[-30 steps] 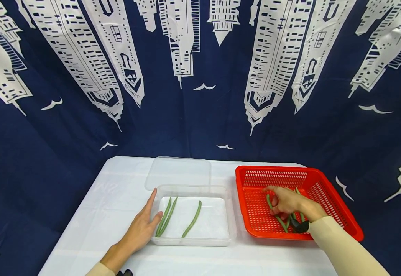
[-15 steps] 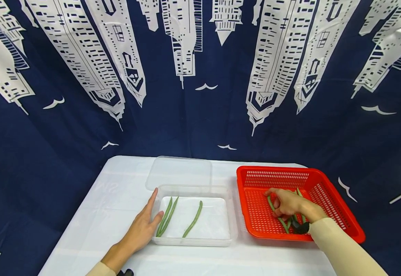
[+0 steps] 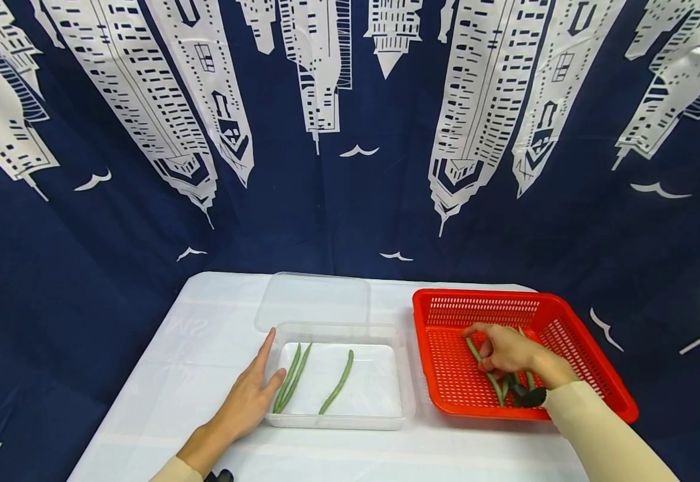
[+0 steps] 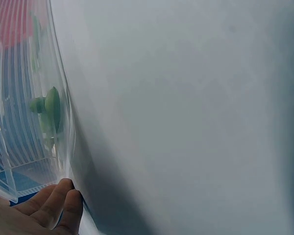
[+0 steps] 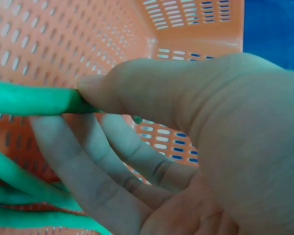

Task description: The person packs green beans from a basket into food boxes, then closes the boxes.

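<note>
Bean [image 5: 36,99], slender, smooth and bright green, sits pinched between the thumb and fingertips of the right hand [image 3: 509,349], within the red basket [image 3: 446,371] at lower right of the head view. Loose beans [image 5: 29,218] lie beneath it on the slotted floor. At lower left, the left hand [image 3: 246,400], fingers straight and thumb spread apart, rests against the left side of a clear container [image 3: 362,423]. Inside are a pair of pods [image 3: 297,375] near its left wall and a single pod [image 3: 336,381] nearer its middle. Farther back, a flat clear lid [image 3: 314,301] lies on the white tablecloth [image 3: 205,321]; a navy curtain [image 3: 326,207] printed with inverted white buildings fills the upper frame.

The right hand and a black device [image 3: 531,396] at its wrist block some basket beans, leaving their number unclear. The right wrist view cuts off the pinched bean's left end; the left wrist view blurs the pods through the container wall.
</note>
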